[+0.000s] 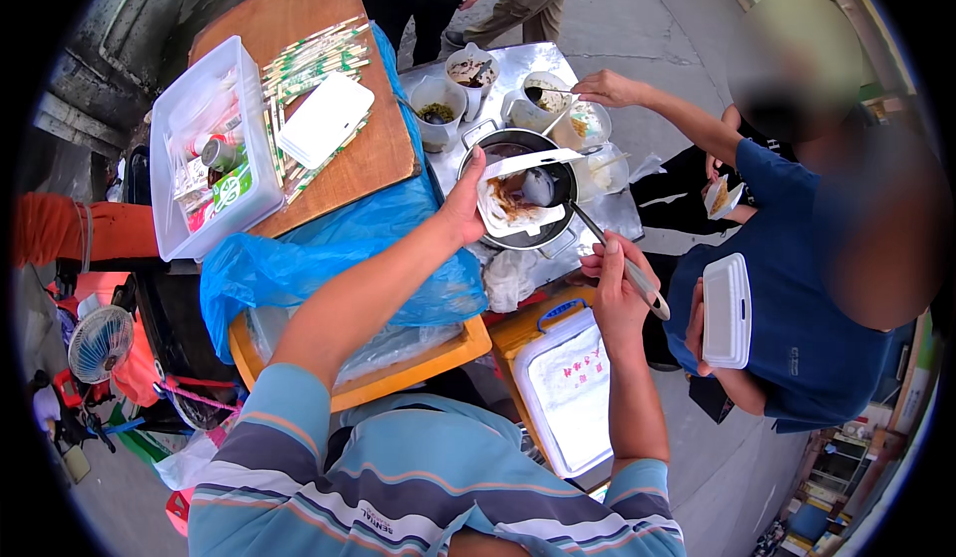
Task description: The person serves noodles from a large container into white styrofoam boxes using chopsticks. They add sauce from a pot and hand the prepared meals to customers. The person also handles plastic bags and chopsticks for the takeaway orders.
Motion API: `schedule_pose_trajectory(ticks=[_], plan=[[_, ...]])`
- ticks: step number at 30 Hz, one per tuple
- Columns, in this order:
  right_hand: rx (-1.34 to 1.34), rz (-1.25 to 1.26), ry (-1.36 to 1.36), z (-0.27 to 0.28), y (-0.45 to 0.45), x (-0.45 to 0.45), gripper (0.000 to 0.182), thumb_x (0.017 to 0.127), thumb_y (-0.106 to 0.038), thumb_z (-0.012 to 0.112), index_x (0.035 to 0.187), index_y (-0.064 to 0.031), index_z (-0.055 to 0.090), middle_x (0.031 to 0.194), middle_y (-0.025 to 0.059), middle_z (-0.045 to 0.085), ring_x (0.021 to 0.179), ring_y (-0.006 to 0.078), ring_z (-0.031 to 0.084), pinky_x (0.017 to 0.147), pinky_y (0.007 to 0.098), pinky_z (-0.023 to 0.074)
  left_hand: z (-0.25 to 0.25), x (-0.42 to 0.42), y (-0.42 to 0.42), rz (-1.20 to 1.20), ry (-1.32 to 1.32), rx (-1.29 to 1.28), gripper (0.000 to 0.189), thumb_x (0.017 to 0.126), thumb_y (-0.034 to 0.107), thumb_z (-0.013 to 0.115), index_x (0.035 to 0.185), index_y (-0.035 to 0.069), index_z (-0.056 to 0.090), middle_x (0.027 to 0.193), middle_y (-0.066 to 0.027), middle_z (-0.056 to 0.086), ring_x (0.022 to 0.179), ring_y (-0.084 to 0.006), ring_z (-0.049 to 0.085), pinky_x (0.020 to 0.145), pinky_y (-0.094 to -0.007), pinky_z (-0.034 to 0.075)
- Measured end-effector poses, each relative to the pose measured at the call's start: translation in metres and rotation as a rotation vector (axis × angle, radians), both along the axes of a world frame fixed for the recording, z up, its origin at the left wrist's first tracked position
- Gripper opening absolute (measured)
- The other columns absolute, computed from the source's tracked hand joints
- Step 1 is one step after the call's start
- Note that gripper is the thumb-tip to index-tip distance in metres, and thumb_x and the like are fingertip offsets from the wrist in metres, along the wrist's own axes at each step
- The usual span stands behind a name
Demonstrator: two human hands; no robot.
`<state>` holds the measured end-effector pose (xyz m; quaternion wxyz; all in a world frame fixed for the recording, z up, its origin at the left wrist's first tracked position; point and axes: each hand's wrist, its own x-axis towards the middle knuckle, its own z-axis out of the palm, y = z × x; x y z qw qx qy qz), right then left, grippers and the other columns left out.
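Observation:
My left hand [464, 206] grips the left edge of an open white foam takeout box [553, 219]. Inside it lies something white with brown sauce. The box is held over a metal pot [510, 136] with two handles and dark liquid inside. In my right hand [621, 296] is a ladle [588, 221] with a dark shaft and a grey grip end. Its bowl is tilted over the box, and I cannot tell whether it touches the food. A crumpled white cloth [510, 279] lies by the pot, on the near side.
Plastic pitchers [438, 111] of condiments stand behind the pot on a metal table [534, 57]. At right a co-worker's hand [609, 88] holds a spoon there; their other hand holds a closed foam box [726, 310]. Wrapped chopsticks [317, 57] and a plastic bin [265, 217] occupy the wooden board.

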<state>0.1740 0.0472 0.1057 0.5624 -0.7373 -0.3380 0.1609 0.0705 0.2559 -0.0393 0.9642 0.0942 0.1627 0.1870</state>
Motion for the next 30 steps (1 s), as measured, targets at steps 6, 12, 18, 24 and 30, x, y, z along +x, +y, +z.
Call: schedule_pose_trajectory(ticks=[6,12,18,24,30], plan=[[-0.066,0.138,-0.595,-0.010,-0.011,0.017,0.016,0.100,-0.006,0.061,0.109,0.0049,0.069,0.091,0.0145,0.070,0.080,0.0158,0.072,0.071,0.0261,0.0575,-0.006,-0.004,0.009,-0.016,-0.090,-0.009,0.087,0.092,0.073,0.048,0.149,0.009,0.043,0.147,-0.0196,0.051,0.134,-0.0375,0.051,0.112,-0.0534,0.043],[0.056,-0.071,-0.246,-0.046,-0.013,0.030,0.021,0.105,-0.009,0.054,0.116,0.0050,0.066,0.092,0.0119,0.069,0.079,0.0150,0.071,0.073,0.0277,0.0590,-0.008,-0.012,0.019,0.050,-0.069,-0.011,0.091,0.091,0.074,0.051,0.149,0.004,0.043,0.149,-0.0206,0.049,0.136,-0.0375,0.050,0.113,-0.0531,0.040],[-0.122,-0.028,-0.145,-0.201,-0.003,0.067,0.026,0.105,-0.017,0.055,0.114,0.0052,0.065,0.087,0.0083,0.067,0.072,0.0130,0.068,0.066,0.0264,0.0576,0.000,-0.020,0.024,0.077,0.013,0.054,0.096,0.089,0.075,0.052,0.147,-0.001,0.043,0.147,-0.0215,0.050,0.136,-0.0371,0.050,0.113,-0.0515,0.041],[-0.169,-0.025,-0.029,-0.268,-0.006,0.066,0.027,0.105,-0.019,0.055,0.113,0.0050,0.064,0.088,0.0094,0.067,0.072,0.0157,0.069,0.065,0.0285,0.0592,0.000,-0.024,0.022,0.077,0.047,0.046,0.096,0.089,0.075,0.052,0.146,-0.002,0.044,0.148,-0.0209,0.050,0.136,-0.0353,0.050,0.113,-0.0489,0.041],[0.007,-0.208,0.432,-0.193,-0.008,0.072,0.033,0.105,-0.023,0.054,0.118,0.0074,0.060,0.093,0.0151,0.067,0.073,0.0180,0.070,0.068,0.0295,0.0610,-0.002,-0.032,0.019,0.094,0.037,0.063,0.097,0.089,0.075,0.051,0.147,-0.002,0.043,0.149,-0.0209,0.049,0.136,-0.0350,0.050,0.113,-0.0487,0.041]])
